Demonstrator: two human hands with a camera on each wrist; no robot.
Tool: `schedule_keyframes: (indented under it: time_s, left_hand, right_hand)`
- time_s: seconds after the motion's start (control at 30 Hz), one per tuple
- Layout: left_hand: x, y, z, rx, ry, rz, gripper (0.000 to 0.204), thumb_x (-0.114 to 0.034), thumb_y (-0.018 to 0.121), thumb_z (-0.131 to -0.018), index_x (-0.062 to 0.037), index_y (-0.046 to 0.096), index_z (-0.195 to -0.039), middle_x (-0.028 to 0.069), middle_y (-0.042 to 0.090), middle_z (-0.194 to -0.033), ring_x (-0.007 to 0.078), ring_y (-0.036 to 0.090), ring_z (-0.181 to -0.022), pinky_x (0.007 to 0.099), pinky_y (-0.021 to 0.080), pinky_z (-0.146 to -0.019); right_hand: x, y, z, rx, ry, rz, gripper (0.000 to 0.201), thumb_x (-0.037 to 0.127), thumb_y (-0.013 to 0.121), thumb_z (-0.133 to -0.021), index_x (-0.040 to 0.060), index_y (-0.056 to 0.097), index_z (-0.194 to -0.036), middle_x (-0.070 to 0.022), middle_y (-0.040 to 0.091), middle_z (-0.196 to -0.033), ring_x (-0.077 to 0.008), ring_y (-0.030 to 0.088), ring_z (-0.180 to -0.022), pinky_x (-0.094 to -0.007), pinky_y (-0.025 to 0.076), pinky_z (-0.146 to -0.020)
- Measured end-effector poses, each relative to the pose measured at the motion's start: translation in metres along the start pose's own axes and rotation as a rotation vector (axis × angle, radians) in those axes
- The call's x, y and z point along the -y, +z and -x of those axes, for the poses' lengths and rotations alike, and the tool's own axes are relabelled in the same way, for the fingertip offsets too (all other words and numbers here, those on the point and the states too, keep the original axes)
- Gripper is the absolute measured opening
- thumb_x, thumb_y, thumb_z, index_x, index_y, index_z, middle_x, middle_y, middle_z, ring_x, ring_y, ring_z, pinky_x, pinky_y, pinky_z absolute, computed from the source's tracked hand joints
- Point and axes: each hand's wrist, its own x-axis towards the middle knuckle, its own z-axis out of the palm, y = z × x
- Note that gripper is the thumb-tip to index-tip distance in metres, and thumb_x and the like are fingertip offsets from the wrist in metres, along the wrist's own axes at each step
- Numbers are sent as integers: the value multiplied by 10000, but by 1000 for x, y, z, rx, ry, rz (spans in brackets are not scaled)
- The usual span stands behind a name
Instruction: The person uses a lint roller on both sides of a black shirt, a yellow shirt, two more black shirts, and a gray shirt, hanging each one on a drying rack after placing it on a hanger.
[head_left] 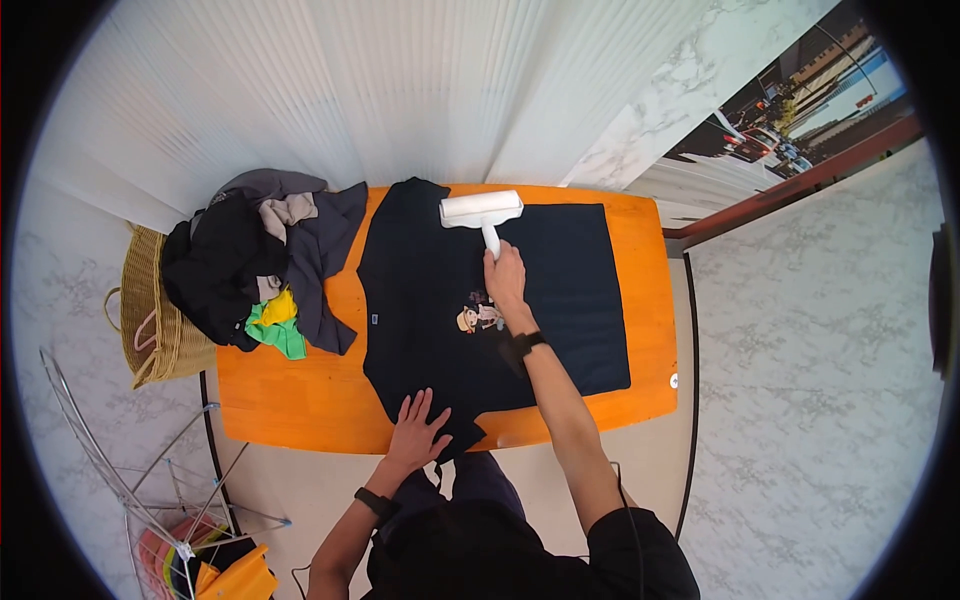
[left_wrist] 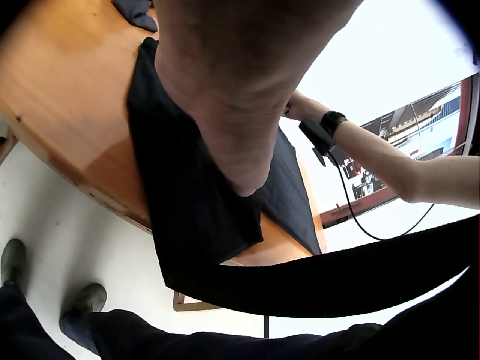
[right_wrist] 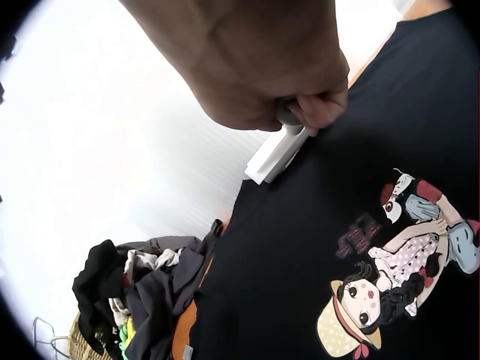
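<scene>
A black T-shirt [head_left: 570, 300] with a printed cartoon girl [right_wrist: 375, 292] lies spread over the orange table, its neckline toward the left. My right hand [head_left: 506, 278] grips the handle of a white lint roller [head_left: 482, 208], fingers curled round it. The roller's head lies over the shirt's far edge. In the right wrist view the roller [right_wrist: 274, 156] shows partly behind the hand. My left hand [head_left: 416, 432], fingers spread, rests on the shirt near the sleeve at the table's front edge.
Dark clothes [head_left: 220, 260] with green and yellow pieces are heaped on the table's left end, beside a wicker basket [head_left: 150, 310]. A metal drying rack [head_left: 180, 540] stands at lower left. White curtains [head_left: 400, 90] hang behind the orange table [head_left: 290, 400].
</scene>
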Motion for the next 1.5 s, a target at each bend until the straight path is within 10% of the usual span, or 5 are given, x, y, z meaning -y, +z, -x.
schedule_keyframes:
  time_s: [0.83, 1.0, 1.5]
  left_hand:
    - [9, 9, -2, 83, 120, -96, 658, -444, 625, -865, -132, 482, -1426, 327, 235, -1530, 471, 229, -1426, 561, 130, -1173]
    - [-11, 4, -17, 46, 145, -35, 826, -446, 621, -861, 43, 329, -1460, 288, 266, -1533, 419, 249, -1436, 513, 155, -1185]
    - [-39, 20, -37, 90, 164, -113, 724, -466, 578, -890, 5, 427, -1420, 234, 335, -1519, 360, 309, -1418, 478, 188, -1182]
  right_hand:
    - [-20, -144, 398, 143, 378, 60, 372, 174, 574, -935, 10, 525, -1265, -253, 576, -984, -447, 603, -808, -505, 509, -697]
    - [-16, -148, 360, 43, 364, -32, 337, 151, 573, -931, -19, 564, -1222, -260, 589, -952, -455, 597, -845, -497, 497, -748]
    - [-58, -75, 103, 33, 171, 37, 304, 211, 571, -942, -12, 553, -1148, -253, 590, -993, -471, 608, -892, -531, 506, -765]
